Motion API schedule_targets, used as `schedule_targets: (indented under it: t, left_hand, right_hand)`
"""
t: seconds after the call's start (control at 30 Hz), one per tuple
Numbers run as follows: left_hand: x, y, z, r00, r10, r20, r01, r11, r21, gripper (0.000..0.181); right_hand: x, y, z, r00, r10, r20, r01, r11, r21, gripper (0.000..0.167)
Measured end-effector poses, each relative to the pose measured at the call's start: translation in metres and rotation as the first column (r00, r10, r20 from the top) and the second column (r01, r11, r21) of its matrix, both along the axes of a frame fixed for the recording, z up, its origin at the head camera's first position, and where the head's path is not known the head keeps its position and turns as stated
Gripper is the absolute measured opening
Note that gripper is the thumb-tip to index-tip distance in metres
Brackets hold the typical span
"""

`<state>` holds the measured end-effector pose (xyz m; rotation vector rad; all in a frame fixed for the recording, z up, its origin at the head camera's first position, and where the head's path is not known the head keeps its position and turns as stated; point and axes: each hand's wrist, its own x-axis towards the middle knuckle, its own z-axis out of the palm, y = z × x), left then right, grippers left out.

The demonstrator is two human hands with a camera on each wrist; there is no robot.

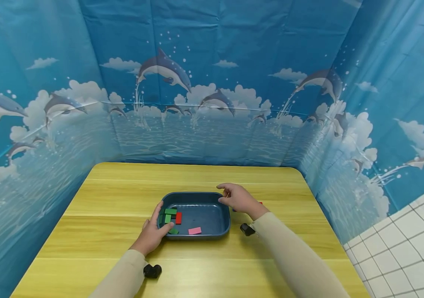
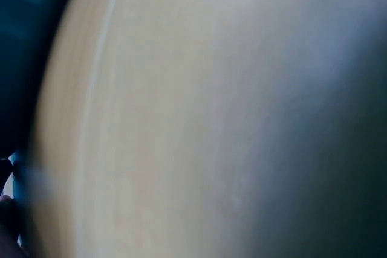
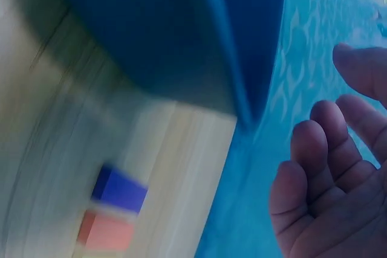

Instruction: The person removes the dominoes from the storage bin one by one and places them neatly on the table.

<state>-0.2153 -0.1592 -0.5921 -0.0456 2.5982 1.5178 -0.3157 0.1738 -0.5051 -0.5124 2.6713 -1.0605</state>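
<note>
A dark blue tray (image 1: 206, 237) holds several green blocks (image 1: 171, 211) at its left, a red block (image 1: 178, 218) beside them and a pink block (image 1: 195, 231) near the front wall. My left hand (image 1: 152, 235) grips the tray's left front corner, thumb over the rim. My right hand (image 1: 238, 199) is over the tray's right back corner, its fingers loosely bent and holding nothing. In the right wrist view the right hand (image 3: 338, 179) appears beside the tray (image 3: 151, 34), with a blue block (image 3: 120, 190) and a reddish block (image 3: 106, 231) on the table.
The yellow wooden table (image 1: 104, 194) extends around the tray. Behind it hangs a blue curtain (image 1: 204, 136) with dolphins; white tiles (image 1: 413, 236) show at the right. Black devices sit at the left wrist (image 1: 152, 271) and right wrist (image 1: 247, 229). The left wrist view is mostly blurred tabletop (image 2: 139, 119).
</note>
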Motion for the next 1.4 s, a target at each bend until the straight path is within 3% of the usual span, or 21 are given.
schedule_targets:
  t: [0.27,0.47,0.77,1.03,1.23,1.4]
  left_hand:
    - [0.001,0.0,0.002,1.0,0.004,0.004,-0.004,1.0,0.008,0.086]
    - [0.0,0.0,0.001,1.0,0.017,0.006,-0.017,1.0,0.016,0.086]
    - [-0.001,0.0,-0.002,1.0,0.018,0.02,-0.018,1.0,0.002,0.085]
    - [-0.002,0.0,-0.004,1.0,0.02,0.01,-0.02,1.0,-0.003,0.084]
    - [-0.004,0.0,-0.005,0.999,0.027,0.018,-0.027,1.0,0.002,0.084]
    - [-0.003,0.0,-0.003,0.999,0.03,0.015,-0.03,1.0,-0.003,0.084]
  right_hand:
    - [0.0,-0.028,0.0,0.984,0.176,0.032,-0.178,0.983,0.047,0.045]
    - [-0.002,-0.044,0.001,0.952,0.295,0.079,-0.302,0.949,0.092,0.044]
    - [-0.008,-0.063,-0.004,0.9,0.413,0.141,-0.436,0.862,0.26,0.049]
    - [-0.011,-0.076,-0.011,0.841,0.508,0.189,-0.539,0.746,0.391,0.057]
    - [-0.011,-0.084,-0.015,0.817,0.518,0.254,-0.576,0.705,0.414,0.062]
    - [-0.01,-0.093,-0.016,0.773,0.571,0.277,-0.63,0.641,0.438,0.064]
